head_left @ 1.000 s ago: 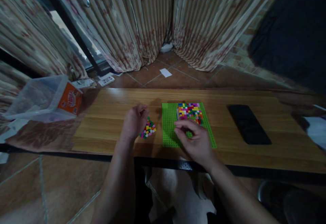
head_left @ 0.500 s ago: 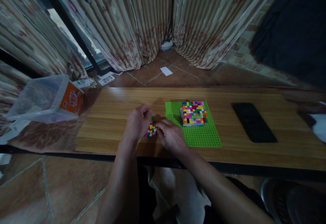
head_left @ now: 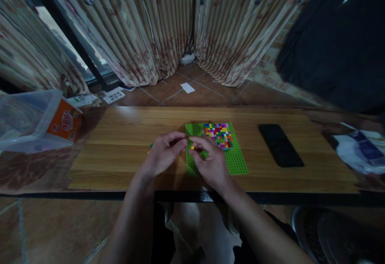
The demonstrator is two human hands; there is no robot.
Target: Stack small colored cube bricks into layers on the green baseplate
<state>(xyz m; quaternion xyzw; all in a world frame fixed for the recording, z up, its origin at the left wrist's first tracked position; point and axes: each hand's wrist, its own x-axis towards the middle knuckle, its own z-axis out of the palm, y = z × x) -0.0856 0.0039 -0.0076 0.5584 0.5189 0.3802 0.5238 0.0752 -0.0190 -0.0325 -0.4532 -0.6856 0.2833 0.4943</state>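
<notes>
My left hand [head_left: 167, 150] is raised over the left edge of the green baseplate [head_left: 237, 164], thumb and fingertips closed in a pinch; whatever they grip is too small to make out. Close against it, my right hand [head_left: 213, 163] pinches a small yellow toy brick [head_left: 192, 147] between thumb and fingers. Behind the right hand, a block built of many-coloured bricks [head_left: 221, 132] stands on the baseplate, its near left part covered by the hand. Loose small bricks [head_left: 150, 146] peek out beside my left hand, which hides most of them.
A black phone [head_left: 280, 144] lies on the wooden table [head_left: 120, 148] to the right. Off the left end stands a clear plastic bin [head_left: 36, 119] with an orange label. White and blue packaging [head_left: 361, 150] is at the far right. Curtains hang behind.
Both hands have left the loose brick pile and come together above the baseplate's left edge, a yellow brick now showing in the right fingers. The view has turned slightly right.
</notes>
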